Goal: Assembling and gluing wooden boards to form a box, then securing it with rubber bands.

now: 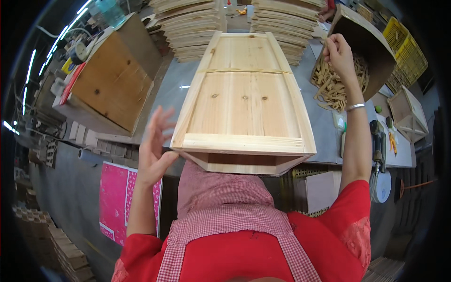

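A pale pine box lies on the table in front of me, its hollow end toward my body. A tan band stretches across its upper face near the far end. My left hand is at the box's near left corner, fingers spread and slightly blurred, the thumb at the edge. Raised at the right, my right hand has its fingers curled closed; anything inside them is hidden. Below and behind it, loose tan bands spill from a tipped brown carton.
Stacked wooden panels stand at the table's far side. A large wooden box is at the left, yellow crates at the far right. A black-handled tool lies by the right edge. Another person's hand shows at the back.
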Available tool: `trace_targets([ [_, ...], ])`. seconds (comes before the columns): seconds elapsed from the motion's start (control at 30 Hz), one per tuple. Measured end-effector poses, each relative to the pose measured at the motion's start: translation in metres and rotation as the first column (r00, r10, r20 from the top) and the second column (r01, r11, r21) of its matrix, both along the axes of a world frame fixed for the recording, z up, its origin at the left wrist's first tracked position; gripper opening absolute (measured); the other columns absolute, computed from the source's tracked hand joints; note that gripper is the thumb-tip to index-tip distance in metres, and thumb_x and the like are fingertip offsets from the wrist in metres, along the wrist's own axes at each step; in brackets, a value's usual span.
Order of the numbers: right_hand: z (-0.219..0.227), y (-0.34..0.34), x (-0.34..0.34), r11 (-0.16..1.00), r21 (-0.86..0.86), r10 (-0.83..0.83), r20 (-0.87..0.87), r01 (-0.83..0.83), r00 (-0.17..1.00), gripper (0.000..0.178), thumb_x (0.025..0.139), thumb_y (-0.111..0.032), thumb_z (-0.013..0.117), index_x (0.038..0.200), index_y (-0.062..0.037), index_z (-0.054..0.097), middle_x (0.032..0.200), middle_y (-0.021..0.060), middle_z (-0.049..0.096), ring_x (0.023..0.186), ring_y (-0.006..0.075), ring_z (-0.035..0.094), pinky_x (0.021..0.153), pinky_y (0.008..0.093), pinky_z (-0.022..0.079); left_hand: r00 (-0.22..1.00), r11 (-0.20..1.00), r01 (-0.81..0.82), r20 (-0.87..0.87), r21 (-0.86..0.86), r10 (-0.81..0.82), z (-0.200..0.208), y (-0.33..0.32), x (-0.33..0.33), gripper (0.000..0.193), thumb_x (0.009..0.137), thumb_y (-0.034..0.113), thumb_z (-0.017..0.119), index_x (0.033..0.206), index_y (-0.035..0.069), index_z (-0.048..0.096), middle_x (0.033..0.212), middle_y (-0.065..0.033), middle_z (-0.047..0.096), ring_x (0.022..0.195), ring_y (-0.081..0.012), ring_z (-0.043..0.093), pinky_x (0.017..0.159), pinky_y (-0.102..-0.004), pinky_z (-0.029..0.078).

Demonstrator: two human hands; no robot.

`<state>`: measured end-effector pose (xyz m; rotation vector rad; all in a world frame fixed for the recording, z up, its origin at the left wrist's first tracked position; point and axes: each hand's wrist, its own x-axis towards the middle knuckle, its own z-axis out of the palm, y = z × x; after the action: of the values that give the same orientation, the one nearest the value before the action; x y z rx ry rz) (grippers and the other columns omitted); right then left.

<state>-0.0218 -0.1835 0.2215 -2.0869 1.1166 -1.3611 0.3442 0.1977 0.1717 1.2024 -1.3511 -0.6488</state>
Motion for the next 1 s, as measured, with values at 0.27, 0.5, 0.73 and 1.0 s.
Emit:
trace_targets([
  [0.27, 0.061, 0.258, 0.122, 0.526, -0.262, 0.665, -0.467, -0.809, 0.583, 0.013, 0.086, -0.001, 0.066, 0.095, -0.0024, 0.057, 0.081, 0.0134, 0.056, 0.073, 0.0334, 0.055, 0.067, 0.0354, 0.046, 0.607, 0.768, 0.033, 0.623, -0.640, 0.493, 0.084, -0.018, -0.049, 0.068, 0.076, 0.015, 0.081, 0.135, -0.001, 0.051, 0.131, -0.0192, 0.059, 0.125, -0.0360, 0.056, 0.111, -0.0488, 0.034],
  [0.5, 0.028, 0.287, 0.086, 0.553, -0.152, 0.705, -0.439, -0.819, 0.557, 0.014, 0.081, -0.005, 0.071, 0.087, -0.0047, 0.058, 0.078, 0.0084, 0.059, 0.071, 0.0290, 0.053, 0.067, 0.0370, 0.044, 0.788, 0.880, 0.471, -0.421, -0.057, -0.449, 0.054, 0.061, -0.041, 0.021, 0.084, 0.007, 0.071, 0.068, 0.004, 0.058, 0.065, -0.0016, 0.060, 0.060, -0.0120, 0.056, 0.093, -0.0394, 0.049],
  [0.73, 0.000, 0.251, -0.006, 0.738, -0.527, 0.205, -0.420, -0.422, 0.884, 0.022, 0.088, -0.005, 0.064, 0.068, -0.0031, 0.055, 0.065, 0.0094, 0.050, 0.065, 0.0271, 0.051, 0.079, 0.0427, 0.044, 0.505, 0.932, 0.107, 0.826, -0.346, 0.249, 0.051, 0.049, 0.009, 0.029, 0.070, 0.006, 0.077, 0.067, 0.008, 0.048, 0.070, -0.0042, 0.054, 0.072, -0.0195, 0.061, 0.098, -0.0468, 0.045],
  [1.0, -0.095, 0.257, -0.070, 0.888, -0.331, 0.065, -0.595, -0.318, 0.801, 0.009, 0.077, -0.001, 0.066, 0.072, -0.0030, 0.058, 0.081, 0.0088, 0.061, 0.108, 0.0309, 0.064, 0.104, 0.0480, 0.038, 0.218, 0.961, 0.062, 0.943, -0.270, 0.251, -0.058, 0.047, 0.046, 0.016, 0.077, 0.013, 0.074, 0.084, 0.011, 0.060, 0.095, -0.0033, 0.063, 0.118, -0.0218, 0.060, 0.104, -0.0486, 0.044],
])
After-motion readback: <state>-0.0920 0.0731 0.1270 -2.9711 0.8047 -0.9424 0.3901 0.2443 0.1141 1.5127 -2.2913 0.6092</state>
